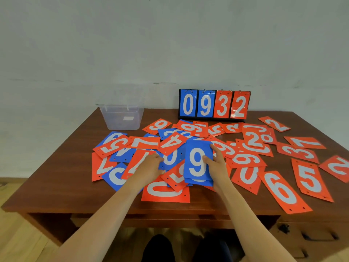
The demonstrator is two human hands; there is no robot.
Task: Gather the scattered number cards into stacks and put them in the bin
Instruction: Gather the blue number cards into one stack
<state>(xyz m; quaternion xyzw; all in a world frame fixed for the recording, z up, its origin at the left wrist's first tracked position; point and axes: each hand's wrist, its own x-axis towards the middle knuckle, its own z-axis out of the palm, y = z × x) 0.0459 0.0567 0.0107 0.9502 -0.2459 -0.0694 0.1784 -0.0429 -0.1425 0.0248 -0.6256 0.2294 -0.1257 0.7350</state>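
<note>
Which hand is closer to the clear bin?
Left. The left hand is in front of the clear bin, slightly right; the right hand holds the blue stack farther right.

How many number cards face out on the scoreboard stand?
4, left to right: blue 0, blue 9, red 3, red 2. More may hang hidden behind them.

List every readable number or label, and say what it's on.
"0 9 3 2": flip scoreboard, two blue panels, two red.
"9": top of the blue stack in the grip of the right hand.
"6": near-right red card.
"5": far-right red card.
"4": mid-pile red card, upside down.
"0": front-edge red card, sideways.
Bin sticker: too blurred to read.
</note>
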